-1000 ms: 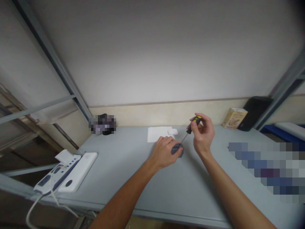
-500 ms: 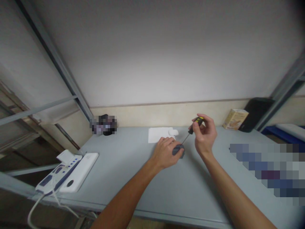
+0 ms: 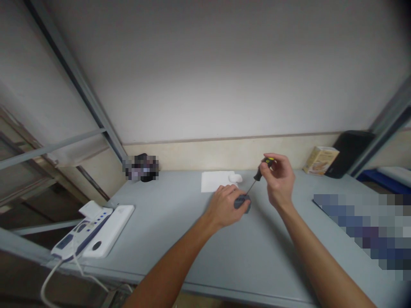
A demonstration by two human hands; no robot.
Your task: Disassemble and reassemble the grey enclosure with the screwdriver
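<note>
Grey vented device [image 3: 240, 201] is sitting on the bench [image 3: 154, 231], near the middle, with the left hand [image 3: 221, 206] closing around it: the fingers are arching over its far side and the thumb is pressing along its near right edge, so the left grip is narrow and holding the device. The right hand [image 3: 280, 179] is hanging above the bench, just to the right, its grip pinching the black and yellow handle of a screwdriver [image 3: 257, 174] between thumb and fingertips. The screwdriver is slanting, its thin shaft running down and leftward to the far edge of the device; whether the tip is sitting inside the device is too small to tell. Just beyond the left hand, a white sheet [image 3: 212, 182] is lying flat, with a small rounded white object [image 3: 235, 178] overlapping its right corner. Toward the back right, a yellowish box [image 3: 320, 161] is standing in front of a dark upright object [image 3: 350, 152], which is leaning. On the left, a white power strip [image 3: 68, 240] is lying beside a long white slab [image 3: 111, 229], and a white cable [image 3: 47, 280] is drooping over the front edge of the bench.
</note>
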